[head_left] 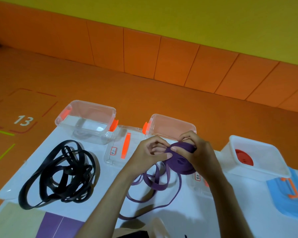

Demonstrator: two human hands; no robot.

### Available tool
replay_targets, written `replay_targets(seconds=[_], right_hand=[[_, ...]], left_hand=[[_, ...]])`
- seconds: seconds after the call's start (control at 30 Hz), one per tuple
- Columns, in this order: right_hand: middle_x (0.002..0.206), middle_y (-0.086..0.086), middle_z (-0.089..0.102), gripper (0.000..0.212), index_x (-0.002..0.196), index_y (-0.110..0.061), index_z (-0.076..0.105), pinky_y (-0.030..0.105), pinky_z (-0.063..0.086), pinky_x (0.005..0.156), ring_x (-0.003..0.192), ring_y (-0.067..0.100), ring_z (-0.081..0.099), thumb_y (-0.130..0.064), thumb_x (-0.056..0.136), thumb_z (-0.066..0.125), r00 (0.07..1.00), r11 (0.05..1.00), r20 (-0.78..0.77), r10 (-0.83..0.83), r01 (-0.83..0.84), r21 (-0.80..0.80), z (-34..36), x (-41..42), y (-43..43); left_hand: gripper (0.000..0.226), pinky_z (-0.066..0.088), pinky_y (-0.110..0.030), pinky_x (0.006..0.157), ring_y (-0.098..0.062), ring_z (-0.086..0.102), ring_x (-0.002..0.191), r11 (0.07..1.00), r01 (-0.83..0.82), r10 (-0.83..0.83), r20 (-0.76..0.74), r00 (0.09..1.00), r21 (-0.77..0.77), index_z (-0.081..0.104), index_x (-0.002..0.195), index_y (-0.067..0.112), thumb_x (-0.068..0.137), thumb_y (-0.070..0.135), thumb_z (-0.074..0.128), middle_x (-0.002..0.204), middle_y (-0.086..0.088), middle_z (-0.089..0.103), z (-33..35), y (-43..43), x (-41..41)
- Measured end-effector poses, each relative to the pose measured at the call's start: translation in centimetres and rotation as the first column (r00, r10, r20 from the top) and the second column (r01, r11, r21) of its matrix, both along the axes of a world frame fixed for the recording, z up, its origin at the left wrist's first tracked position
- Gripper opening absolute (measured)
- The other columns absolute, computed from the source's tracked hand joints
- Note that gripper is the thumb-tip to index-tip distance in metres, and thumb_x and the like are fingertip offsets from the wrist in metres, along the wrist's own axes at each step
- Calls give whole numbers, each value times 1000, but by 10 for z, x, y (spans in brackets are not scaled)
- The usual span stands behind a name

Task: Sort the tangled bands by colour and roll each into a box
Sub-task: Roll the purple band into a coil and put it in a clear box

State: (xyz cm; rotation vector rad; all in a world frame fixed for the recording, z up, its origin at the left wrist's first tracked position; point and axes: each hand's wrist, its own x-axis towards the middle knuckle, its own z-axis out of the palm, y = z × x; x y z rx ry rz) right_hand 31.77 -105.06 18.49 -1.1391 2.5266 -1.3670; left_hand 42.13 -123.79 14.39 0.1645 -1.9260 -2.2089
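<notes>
Purple band (180, 163): seemingly light, limp, apt to unwind; left grip (150, 152) and right grip (199, 152) both pinch its half-wound coil's rim.

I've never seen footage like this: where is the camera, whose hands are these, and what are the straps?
The camera sits on a person's head, looking down at their bare hands; no machine is involved. The left hand and right hand pinch a purple band, partly wound into a roll, its loose tail trailing on the white sheet. A tangled black band lies to the left. Behind stand a left clear box and a middle clear box; a white box on the right holds a red roll.
</notes>
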Motion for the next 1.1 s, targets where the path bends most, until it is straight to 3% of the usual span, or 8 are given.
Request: replay_targets(seconds=[0.17, 0.3, 0.37, 0.57, 0.67, 0.9, 1.03, 1.1], right_hand=[[98, -16, 70, 31, 102, -25, 67, 13, 57, 66, 94, 3, 69, -38, 79, 85, 997, 986, 11, -75, 76, -150, 3, -4, -13], [104, 1, 79, 30, 107, -15, 77, 30, 64, 68, 97, 24, 77, -30, 82, 83, 896, 975, 437, 83, 17, -220, 1, -15, -5], [107, 6, 80, 33, 111, -15, 78, 35, 66, 69, 99, 28, 78, -27, 80, 84, 845, 975, 526, 101, 21, -222, -2, -16, -3], [96, 4, 81, 19, 92, -26, 81, 27, 62, 62, 89, 24, 78, -30, 74, 85, 843, 940, 537, 22, 166, -298, -10, -14, -11], [97, 2, 81, 15, 94, -30, 81, 27, 62, 61, 91, 25, 78, -29, 80, 87, 833, 931, 554, 5, 199, -308, -17, -13, -12], [110, -4, 79, 28, 104, -34, 75, 33, 65, 65, 105, 19, 76, -34, 78, 85, 881, 970, 474, 7, 110, -218, -18, -18, -6], [112, -5, 78, 26, 96, -41, 73, 34, 66, 66, 109, 19, 75, -30, 76, 86, 860, 972, 506, 64, 61, -225, -17, -19, -2], [110, -4, 77, 25, 94, -34, 72, 33, 65, 65, 107, 20, 75, -26, 76, 87, 877, 975, 480, 40, 70, -210, -19, -20, -4]], left_hand=[[24, 60, -27, 84, -25, 77, 102, 990, -77, 83, -39, 996, 119, 76, 103, 13, 83, 6, 88, 107, -9, 78, 2, -4, -5], [22, 60, -28, 84, -22, 77, 100, 991, -97, 100, -26, 995, 96, 77, 99, 14, 81, 9, 90, 105, -6, 79, -1, -14, -5], [22, 62, -33, 83, -24, 77, 101, 991, -85, 85, 2, 996, 100, 77, 97, 15, 80, 11, 91, 105, -7, 79, -4, -16, -3], [27, 63, -39, 91, -28, 76, 106, 997, -17, 13, 57, 998, 69, 77, 107, 18, 84, 15, 90, 107, -10, 79, -8, -20, -4], [35, 62, -32, 89, -27, 76, 109, 997, 14, -19, 54, 998, 80, 79, 118, 20, 85, 11, 88, 114, -9, 80, -10, -26, -1], [31, 61, -28, 86, -25, 77, 106, 995, -61, 59, 20, 998, 84, 80, 115, 21, 86, 13, 88, 110, -8, 81, -11, -25, -7], [29, 62, -29, 85, -26, 77, 104, 993, -78, 74, 44, 996, 87, 78, 109, 21, 83, 19, 90, 108, -8, 81, -13, -20, -10], [30, 62, -30, 82, -28, 78, 100, 987, -86, 79, 61, 995, 135, 77, 106, 18, 80, 21, 93, 104, -11, 80, -15, -19, -10]])
